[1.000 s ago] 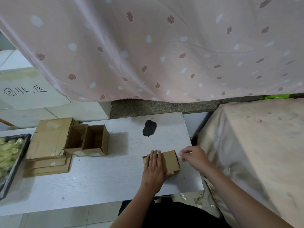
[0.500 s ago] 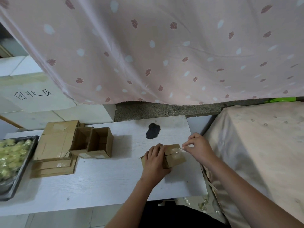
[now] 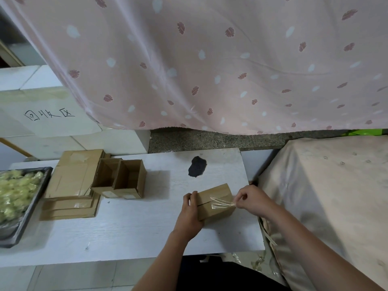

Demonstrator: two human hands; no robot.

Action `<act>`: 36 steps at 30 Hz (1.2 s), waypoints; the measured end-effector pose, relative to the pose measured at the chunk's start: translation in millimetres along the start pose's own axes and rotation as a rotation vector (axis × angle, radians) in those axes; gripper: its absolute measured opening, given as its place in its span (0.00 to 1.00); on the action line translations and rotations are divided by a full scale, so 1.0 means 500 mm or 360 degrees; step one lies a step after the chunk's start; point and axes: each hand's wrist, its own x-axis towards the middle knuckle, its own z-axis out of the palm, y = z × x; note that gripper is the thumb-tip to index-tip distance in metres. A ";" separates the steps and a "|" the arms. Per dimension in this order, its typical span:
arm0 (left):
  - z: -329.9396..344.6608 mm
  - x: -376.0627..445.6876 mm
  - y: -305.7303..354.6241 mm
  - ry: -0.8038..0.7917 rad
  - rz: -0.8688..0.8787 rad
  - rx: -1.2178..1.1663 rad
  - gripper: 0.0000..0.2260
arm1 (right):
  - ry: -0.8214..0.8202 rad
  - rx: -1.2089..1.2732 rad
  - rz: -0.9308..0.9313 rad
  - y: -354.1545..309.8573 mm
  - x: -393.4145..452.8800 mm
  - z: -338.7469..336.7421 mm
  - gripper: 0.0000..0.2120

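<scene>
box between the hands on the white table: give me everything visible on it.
The small cardboard box is plain brown, oblong, lying flat and skewed near the right edge of the white table. Top flaps are closed, a dark seam showing along the middle. A strip of clear tape covers the seam's right part and runs off the right end. The left hand grips the box's left end; the right hand pinches the tape's free end.
</scene>
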 end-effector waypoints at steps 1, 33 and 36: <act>0.001 -0.001 -0.004 -0.0006 -0.0017 0.0036 0.43 | -0.0015 -0.0053 -0.0016 -0.004 -0.001 0.002 0.08; 0.057 0.030 0.036 -0.0076 0.0157 0.0961 0.35 | -0.0104 -0.0013 -0.0253 -0.083 0.032 0.100 0.08; 0.056 0.028 0.039 -0.0073 0.0179 0.0965 0.35 | 0.0002 -0.0177 -0.0410 -0.090 0.038 0.107 0.09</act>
